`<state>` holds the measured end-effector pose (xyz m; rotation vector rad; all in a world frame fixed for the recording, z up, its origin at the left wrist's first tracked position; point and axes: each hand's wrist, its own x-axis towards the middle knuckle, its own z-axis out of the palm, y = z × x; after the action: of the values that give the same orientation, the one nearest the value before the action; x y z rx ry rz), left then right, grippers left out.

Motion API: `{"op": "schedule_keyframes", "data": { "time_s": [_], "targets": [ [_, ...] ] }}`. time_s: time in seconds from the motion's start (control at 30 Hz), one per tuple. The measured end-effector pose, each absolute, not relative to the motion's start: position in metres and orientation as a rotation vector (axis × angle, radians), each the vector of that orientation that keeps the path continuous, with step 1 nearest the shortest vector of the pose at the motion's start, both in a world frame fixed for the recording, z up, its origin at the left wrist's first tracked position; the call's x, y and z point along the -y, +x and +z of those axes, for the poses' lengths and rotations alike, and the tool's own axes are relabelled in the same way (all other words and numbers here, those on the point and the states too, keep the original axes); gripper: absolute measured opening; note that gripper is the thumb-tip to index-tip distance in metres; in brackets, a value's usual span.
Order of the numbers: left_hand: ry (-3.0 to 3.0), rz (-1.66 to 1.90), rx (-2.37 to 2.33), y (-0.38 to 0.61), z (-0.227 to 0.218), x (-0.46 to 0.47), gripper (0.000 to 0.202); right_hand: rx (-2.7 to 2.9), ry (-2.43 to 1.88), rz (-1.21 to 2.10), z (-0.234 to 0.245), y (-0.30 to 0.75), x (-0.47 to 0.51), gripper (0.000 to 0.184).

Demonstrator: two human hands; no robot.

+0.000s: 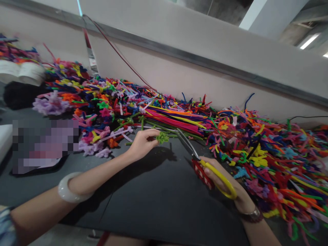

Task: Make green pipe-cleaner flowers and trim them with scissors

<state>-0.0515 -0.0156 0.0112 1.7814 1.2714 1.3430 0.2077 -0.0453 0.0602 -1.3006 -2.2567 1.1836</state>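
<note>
Green pipe-cleaner flower (162,137), just beside red-and-yellow-handled steel scissors (196,155)

The scissors (197,160) have steel blades (186,143) with a dull metal sheen and glossy yellow plastic handles (220,179), while the flower (162,137) and the heaped pipe cleaners (174,118) are fuzzy chenille, rough-looking and without shine. The table (153,205) has a smooth, matt, dark top, and the wall (179,75) behind it is smooth matt paint with a dull metal strip (179,53) running along it. The bangle (69,188) is polished and milky white (stone or plastic, hard to tell which).
</note>
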Motion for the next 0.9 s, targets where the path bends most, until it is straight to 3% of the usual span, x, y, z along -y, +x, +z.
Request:
{"op": "schedule_keyframes", "data": {
  "time_s": [0.27, 0.9],
  "targets": [
    [1.793, 1.326, -1.310, -0.052, 0.012, 0.016, 0.013, 2.249, -1.339, 1.499, 0.055, 0.206, 0.046, 0.040],
    [1.823, 1.341, -1.231, -0.051, 0.007, 0.015, 0.008, 2.390, -1.328, 1.325, 0.062, 0.196, 0.046, 0.047]
  ]
}}
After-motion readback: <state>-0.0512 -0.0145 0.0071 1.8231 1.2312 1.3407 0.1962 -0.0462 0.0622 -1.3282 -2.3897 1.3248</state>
